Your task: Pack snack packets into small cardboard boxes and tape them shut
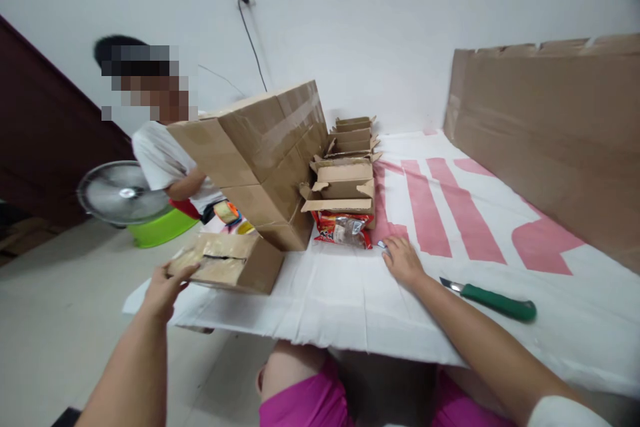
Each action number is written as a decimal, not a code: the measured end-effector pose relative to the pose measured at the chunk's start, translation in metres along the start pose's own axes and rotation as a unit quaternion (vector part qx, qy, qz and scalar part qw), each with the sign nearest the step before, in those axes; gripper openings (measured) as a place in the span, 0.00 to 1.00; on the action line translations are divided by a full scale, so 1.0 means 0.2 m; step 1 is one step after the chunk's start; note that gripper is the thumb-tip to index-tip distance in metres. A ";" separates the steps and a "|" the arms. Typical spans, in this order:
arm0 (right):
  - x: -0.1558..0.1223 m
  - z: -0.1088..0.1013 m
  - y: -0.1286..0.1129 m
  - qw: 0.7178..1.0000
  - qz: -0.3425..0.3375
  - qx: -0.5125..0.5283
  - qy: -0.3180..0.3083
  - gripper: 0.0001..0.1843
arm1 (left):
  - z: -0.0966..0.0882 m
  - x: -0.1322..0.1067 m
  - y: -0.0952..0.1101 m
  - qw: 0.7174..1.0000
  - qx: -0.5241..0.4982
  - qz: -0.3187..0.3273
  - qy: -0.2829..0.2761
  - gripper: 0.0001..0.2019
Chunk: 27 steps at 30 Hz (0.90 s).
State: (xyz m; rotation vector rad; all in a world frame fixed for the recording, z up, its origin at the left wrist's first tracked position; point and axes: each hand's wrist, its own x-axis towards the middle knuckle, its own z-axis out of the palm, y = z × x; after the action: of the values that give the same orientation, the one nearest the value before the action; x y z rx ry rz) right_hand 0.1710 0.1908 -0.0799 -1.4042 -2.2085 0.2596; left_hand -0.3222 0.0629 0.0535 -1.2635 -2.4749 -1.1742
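Observation:
My left hand [167, 288] grips the near left end of a small taped cardboard box [260, 268] at the table's left corner. Clear tape covers its top, and a dark slit shows in the tape. My right hand [403, 261] rests low on the tablecloth, its fingertips closed on a small white and blue piece [382, 245], too small to identify. Just left of that piece lies a red and clear food packet [343, 230]. A green-handled knife [497, 300] lies beside my right forearm, its blade pointing toward the hand.
Stacked closed cartons [275, 140] stand behind the box. Several open cartons [345, 188] form a row beside them. A large cardboard sheet [545, 140] stands at the right. Another person [163, 153] is behind the stack, near a tape roll [227, 213] and a fan [125, 193].

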 end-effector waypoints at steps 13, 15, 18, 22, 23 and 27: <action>0.03 -0.02 -0.01 0.999 0.022 0.003 -0.043 0.22 | 0.10 -0.53 0.28 0.987 -0.052 -0.042 -0.145 0.42; 0.09 -0.02 0.00 0.997 0.033 0.004 -0.063 0.23 | 0.12 -0.59 0.31 0.985 -0.069 -0.028 -0.154 0.40; 0.18 0.00 0.01 0.995 0.058 0.007 -0.087 0.16 | 0.16 -0.68 0.36 0.982 -0.100 -0.006 -0.162 0.37; 0.26 0.02 0.02 0.991 0.083 0.019 -0.101 0.16 | 0.23 -0.79 0.47 0.975 -0.136 0.049 -0.167 0.34; 0.27 0.02 0.02 0.991 0.087 0.026 -0.102 0.17 | 0.25 -0.82 0.50 0.973 -0.144 0.062 -0.167 0.34; 0.25 0.00 0.03 0.986 0.108 0.065 -0.111 0.16 | 0.31 -0.91 0.59 0.965 -0.164 0.098 -0.182 0.32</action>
State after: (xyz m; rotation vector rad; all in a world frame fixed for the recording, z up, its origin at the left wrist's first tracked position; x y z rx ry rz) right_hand 0.1588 0.2379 -0.0677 -1.6093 -2.1639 0.6532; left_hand -0.1052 0.0320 0.0023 -1.9217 -2.3707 -1.4535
